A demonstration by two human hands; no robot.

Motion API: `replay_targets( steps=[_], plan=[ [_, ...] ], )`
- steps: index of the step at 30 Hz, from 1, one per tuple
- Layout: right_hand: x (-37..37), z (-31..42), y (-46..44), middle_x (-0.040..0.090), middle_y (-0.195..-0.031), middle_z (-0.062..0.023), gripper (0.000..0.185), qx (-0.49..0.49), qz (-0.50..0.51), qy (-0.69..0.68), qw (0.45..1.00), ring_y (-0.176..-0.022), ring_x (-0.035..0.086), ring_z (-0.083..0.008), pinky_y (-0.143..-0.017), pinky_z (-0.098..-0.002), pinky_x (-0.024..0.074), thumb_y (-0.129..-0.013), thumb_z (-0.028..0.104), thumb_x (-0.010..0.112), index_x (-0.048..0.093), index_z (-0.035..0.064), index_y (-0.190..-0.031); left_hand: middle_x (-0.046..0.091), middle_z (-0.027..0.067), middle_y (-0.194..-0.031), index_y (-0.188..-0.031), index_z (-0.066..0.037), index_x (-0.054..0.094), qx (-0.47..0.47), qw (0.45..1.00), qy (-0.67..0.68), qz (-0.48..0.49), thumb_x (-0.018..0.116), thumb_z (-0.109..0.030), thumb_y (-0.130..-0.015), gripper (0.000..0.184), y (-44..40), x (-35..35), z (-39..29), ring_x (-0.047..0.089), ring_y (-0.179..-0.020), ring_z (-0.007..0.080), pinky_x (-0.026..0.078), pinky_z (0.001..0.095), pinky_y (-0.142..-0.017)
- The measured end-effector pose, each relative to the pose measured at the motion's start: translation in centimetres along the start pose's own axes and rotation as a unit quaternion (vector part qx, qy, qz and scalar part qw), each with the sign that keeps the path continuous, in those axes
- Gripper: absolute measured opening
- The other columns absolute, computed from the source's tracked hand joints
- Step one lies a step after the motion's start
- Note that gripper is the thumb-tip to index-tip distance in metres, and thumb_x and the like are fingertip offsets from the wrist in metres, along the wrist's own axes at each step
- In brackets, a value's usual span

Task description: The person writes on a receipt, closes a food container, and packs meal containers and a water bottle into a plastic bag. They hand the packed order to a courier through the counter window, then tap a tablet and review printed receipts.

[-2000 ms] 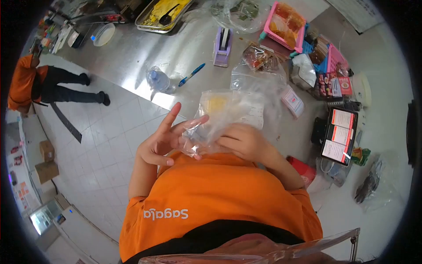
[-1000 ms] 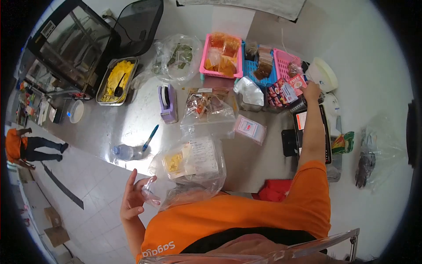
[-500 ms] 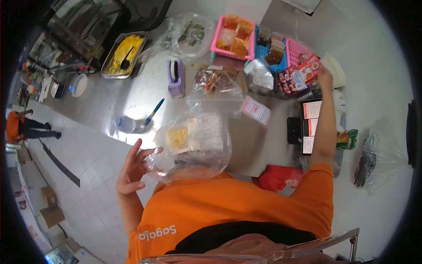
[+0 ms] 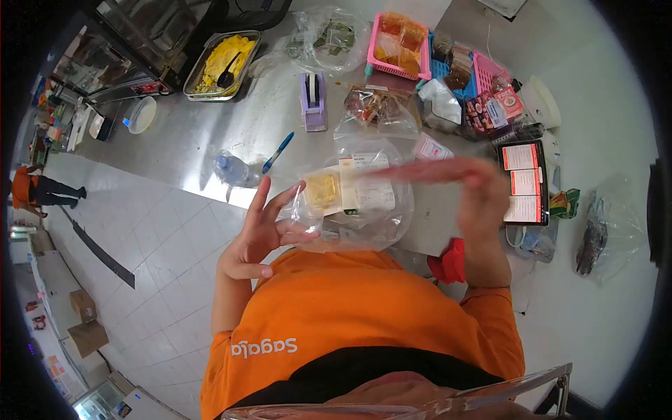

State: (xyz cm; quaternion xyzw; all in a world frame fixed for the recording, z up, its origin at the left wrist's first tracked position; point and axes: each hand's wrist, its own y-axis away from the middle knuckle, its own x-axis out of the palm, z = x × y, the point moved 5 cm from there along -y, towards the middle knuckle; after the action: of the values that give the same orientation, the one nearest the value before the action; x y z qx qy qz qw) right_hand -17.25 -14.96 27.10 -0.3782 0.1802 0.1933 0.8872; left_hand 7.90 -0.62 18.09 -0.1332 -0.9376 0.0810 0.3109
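My right hand, smeared by motion, grips a thin red card seen nearly edge-on above a clear plastic bag. Inside the bag lie a small container of yellow food and a white printed paper slip. At the bag's left edge, my left hand has its fingers spread, the fingertips against or just over the plastic. A small pink-and-white packet is partly hidden behind the card. More red printed cards rest by the pink basket at the right.
Around the bag on the steel table are a water bottle, a blue pen, a purple tape dispenser and a tray of yellow food. A tablet stands at right. A person in orange is far left.
My right hand has come back from the card pile to the bag, bringing a red card. My left hand stays spread at the bag's edge. The whole view has shifted slightly.
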Motion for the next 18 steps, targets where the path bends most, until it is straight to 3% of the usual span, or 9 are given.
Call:
replay_targets(
  steps=[2, 5, 8, 11, 14, 18],
  plan=[
    [4.2, 0.2, 0.9, 0.065, -0.082, -0.0114, 0.016, 0.022, 0.117, -0.056, 0.991, -0.068, 0.064, -0.0233, -0.058, -0.0296, 0.0471, -0.091, 0.014, 0.049, 0.061, 0.0051, -0.098, 0.004, 0.027, -0.146, -0.144, -0.023, -0.01, -0.011, 1.0, -0.004, -0.018, 0.077, -0.019, -0.058, 0.122, 0.9, -0.6, -0.2, 0.052, -0.112, 0.0336, 0.041, 0.0517, -0.093],
    [6.6, 0.0, 1.7, 0.065, -0.079, -0.0108, 0.015, -0.029, 0.173, 0.006, 0.984, -0.067, 0.064, -0.0232, -0.059, -0.029, 0.0485, -0.091, 0.011, 0.05, 0.06, 0.0041, -0.099, 0.003, 0.0264, -0.146, -0.143, -0.023, -0.011, -0.032, 0.999, 0.024, -0.016, 0.078, -0.02, -0.058, 0.123, 2.3, -1.7, -0.1, 0.052, -0.112, 0.0335, 0.041, 0.0507, -0.093],
    [5.6, -1.1, 2.5, 0.065, -0.079, -0.0106, 0.015, 0.086, 0.187, -0.037, 0.978, -0.069, 0.064, -0.0237, -0.06, -0.0284, 0.049, -0.091, 0.011, 0.049, 0.06, 0.0042, -0.099, 0.001, 0.026, -0.147, -0.143, -0.024, -0.011, -0.022, 0.998, 0.051, -0.009, 0.078, -0.02, -0.057, 0.124, 3.1, -2.5, 0.0, 0.052, -0.111, 0.0336, 0.042, 0.0499, -0.093],
    [4.6, -1.1, 2.6, 0.065, -0.079, -0.0105, 0.015, 0.183, 0.166, -0.207, 0.947, -0.07, 0.064, -0.024, -0.062, -0.0287, 0.0493, -0.091, 0.011, 0.05, 0.06, 0.0041, -0.099, 0.0, 0.0254, -0.147, -0.143, -0.023, -0.011, -0.023, 0.996, 0.083, -0.011, 0.078, -0.02, -0.056, 0.125, 3.1, -2.7, -0.1, 0.053, -0.109, 0.0328, 0.042, 0.0497, -0.092],
    [6.0, 0.2, 2.9, 0.065, -0.082, -0.0104, 0.014, 0.056, 0.228, -0.067, 0.97, -0.072, 0.064, -0.0243, -0.063, -0.0298, 0.0496, -0.089, 0.008, 0.051, 0.061, 0.0051, -0.099, 0.001, 0.0251, -0.147, -0.144, -0.023, -0.011, -0.033, 0.993, 0.11, -0.014, 0.078, -0.019, -0.055, 0.125, 2.8, -2.5, 0.3, 0.053, -0.108, 0.0323, 0.042, 0.0497, -0.092],
    [8.4, 2.1, 2.6, 0.066, -0.086, -0.009, 0.015, -0.026, 0.237, 0.025, 0.971, -0.072, 0.065, -0.0244, -0.061, -0.0315, 0.0503, -0.085, 0.012, 0.053, 0.061, 0.0049, -0.096, 0.001, 0.0254, -0.147, -0.144, -0.023, -0.011, -0.032, 0.993, 0.112, 0.001, 0.077, -0.018, -0.055, 0.125, 2.5, -2.6, -0.2, 0.053, -0.108, 0.0328, 0.041, 0.0498, -0.093]
  ],
)
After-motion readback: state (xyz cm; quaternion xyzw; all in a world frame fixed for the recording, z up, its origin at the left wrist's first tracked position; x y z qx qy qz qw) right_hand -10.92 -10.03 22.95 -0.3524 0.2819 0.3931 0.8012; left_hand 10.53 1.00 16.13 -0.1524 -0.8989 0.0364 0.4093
